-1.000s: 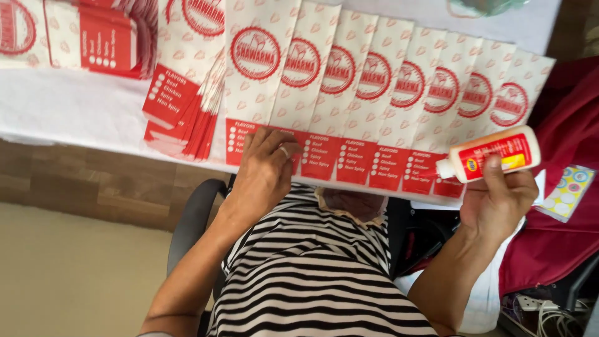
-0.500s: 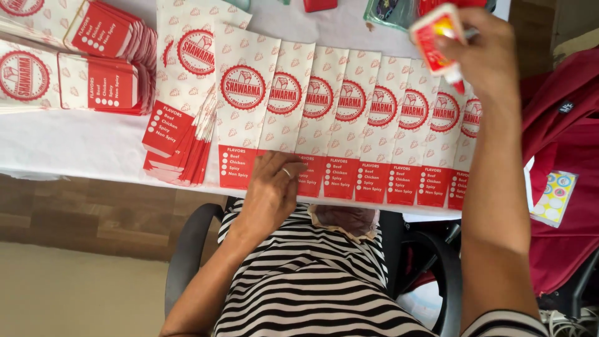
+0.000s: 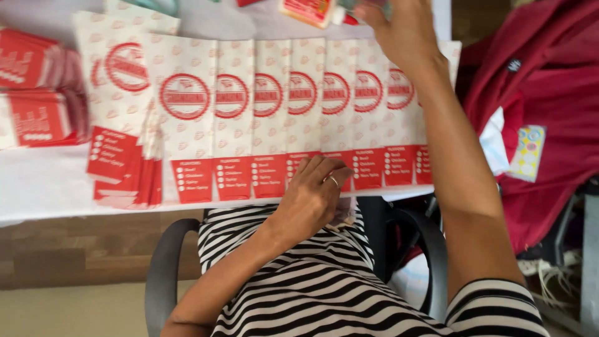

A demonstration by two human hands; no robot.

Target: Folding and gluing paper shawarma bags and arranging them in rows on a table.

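Note:
A row of several overlapping white paper bags [image 3: 281, 112], each with a red round emblem and a red bottom strip, lies fanned along the table's near edge. My left hand [image 3: 315, 187], a ring on one finger, rests flat on the red strips near the middle of the row. My right hand [image 3: 405, 37] reaches to the table's far side. Its fingers curl on the end of a white bottle with a red and yellow label [image 3: 306, 9], lying at the top edge and partly cut off.
More of the same bags lie in a loose pile [image 3: 125, 93], with folded stacks [image 3: 37, 93] at the far left on the white table [image 3: 50, 187]. A red fabric bag [image 3: 536, 93] and a sticker sheet [image 3: 527, 153] sit to the right. I sit in a chair with grey armrests [image 3: 165, 262].
My right hand has carried the bottle from the near right edge up and across to the table's far side. My left hand has slid right along the red strips.

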